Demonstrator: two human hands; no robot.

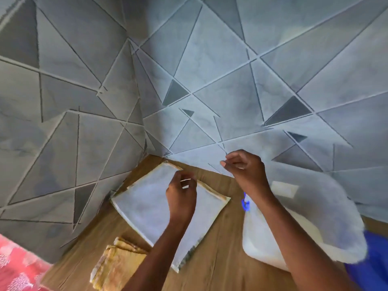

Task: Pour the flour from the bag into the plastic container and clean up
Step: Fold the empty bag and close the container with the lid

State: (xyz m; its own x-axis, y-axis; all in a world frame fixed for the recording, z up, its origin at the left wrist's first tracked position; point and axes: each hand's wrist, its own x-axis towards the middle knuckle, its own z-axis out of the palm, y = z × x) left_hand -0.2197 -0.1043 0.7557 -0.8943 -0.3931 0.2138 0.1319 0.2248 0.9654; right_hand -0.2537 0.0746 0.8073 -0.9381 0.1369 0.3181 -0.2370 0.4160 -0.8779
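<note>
Both hands [181, 195] [244, 168] pinching thin string [188, 180].

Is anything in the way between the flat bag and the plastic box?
Nothing on the table lies between the bag and the box. Only the person's right forearm crosses above that gap; the left hand is over the bag itself.

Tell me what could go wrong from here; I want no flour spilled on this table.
1. The left hand pinches the flat bag's top edge; if flour is left inside, lifting it carelessly could scatter it on the wooden table.
2. The plastic container looks open with flour inside, right under the right hand's forearm; a bump could spill it.
3. The folded cloth lies near the table's edge and could slip off.
</note>
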